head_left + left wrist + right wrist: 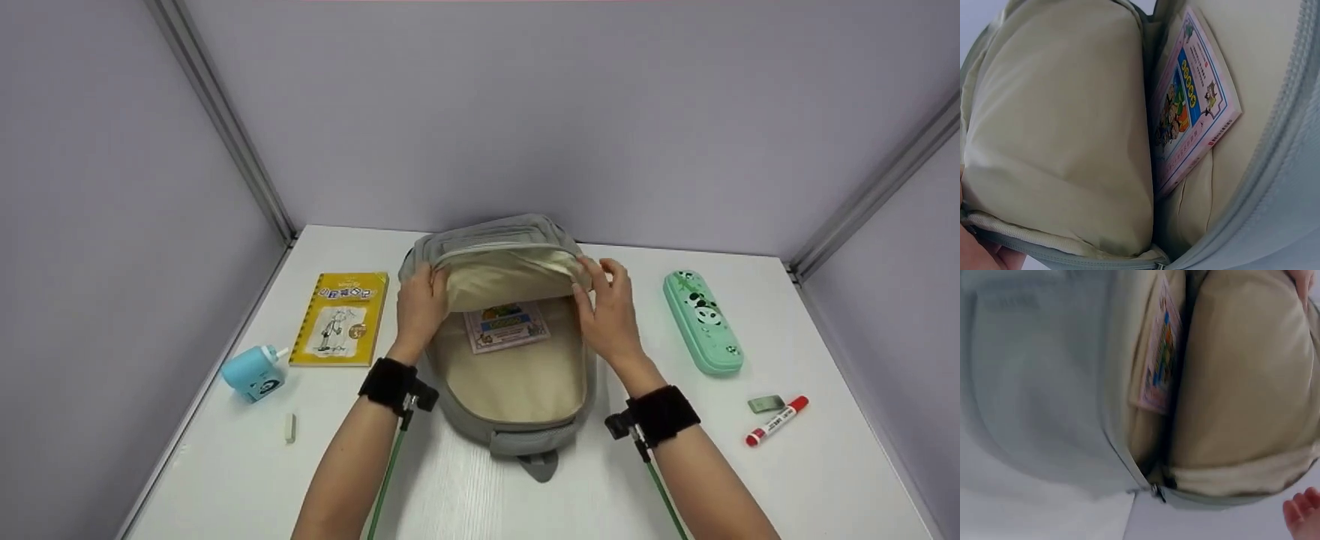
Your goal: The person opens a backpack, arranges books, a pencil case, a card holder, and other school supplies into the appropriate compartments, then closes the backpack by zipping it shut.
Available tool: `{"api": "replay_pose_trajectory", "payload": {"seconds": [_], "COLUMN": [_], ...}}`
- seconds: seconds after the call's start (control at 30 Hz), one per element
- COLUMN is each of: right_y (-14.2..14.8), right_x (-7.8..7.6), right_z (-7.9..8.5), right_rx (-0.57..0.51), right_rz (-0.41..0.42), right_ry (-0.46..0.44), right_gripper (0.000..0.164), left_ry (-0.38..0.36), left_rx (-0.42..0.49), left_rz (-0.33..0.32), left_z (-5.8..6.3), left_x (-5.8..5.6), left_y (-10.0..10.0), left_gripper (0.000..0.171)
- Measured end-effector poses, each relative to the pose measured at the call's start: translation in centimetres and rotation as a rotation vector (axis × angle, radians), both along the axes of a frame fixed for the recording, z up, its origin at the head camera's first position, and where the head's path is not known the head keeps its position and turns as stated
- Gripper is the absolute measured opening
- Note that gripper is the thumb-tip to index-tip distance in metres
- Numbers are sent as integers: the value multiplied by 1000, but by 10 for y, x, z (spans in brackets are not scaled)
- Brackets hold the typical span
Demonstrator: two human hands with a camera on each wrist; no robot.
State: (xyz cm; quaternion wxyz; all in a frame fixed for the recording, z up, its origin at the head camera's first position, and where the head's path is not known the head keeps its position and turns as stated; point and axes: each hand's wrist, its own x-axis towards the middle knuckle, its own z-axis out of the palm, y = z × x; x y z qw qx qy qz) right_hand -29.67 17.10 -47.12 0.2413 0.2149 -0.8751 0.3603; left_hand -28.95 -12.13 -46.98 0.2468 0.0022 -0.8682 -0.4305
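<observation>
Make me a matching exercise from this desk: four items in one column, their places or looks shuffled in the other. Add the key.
Items
1. Pink book
2. Yellow book
3. Mint-green case
4. Marker

Places and looks
A. White in the middle, red at both ends
B. Lying to the left of the backpack, spiral-bound
C. Lying to the right of the backpack, decorated with pandas
D. Inside the open backpack

Right pairs: 1-D, 2-B, 3-C, 4-A
</observation>
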Motion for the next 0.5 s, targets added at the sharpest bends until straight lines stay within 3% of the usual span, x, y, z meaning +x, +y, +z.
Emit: {"api": "replay_pose_trajectory", "payload": {"seconds": [0.17, 0.23, 0.37, 0.5], "right_y": [13, 16, 17, 13], "right_x": [-21, -22, -17, -8], "right_z": [5, 5, 3, 3], "right_rx": [17, 1, 22, 82], "right_rz": [128, 143, 129, 82], "right_ry": [-322, -396, -368, -251], "right_gripper": [61, 63, 55, 46], "left_ry": [-24, -26, -11, -9], "left_rx": [-17, -29, -43, -33], "left_rz": [-18, -24, -30, -44], "left_z": [-7, -9, -10, -10], "left_x": [3, 4, 5, 4], "left_y": [0, 0, -2, -5], "left_gripper": [31, 32, 32, 31]}}
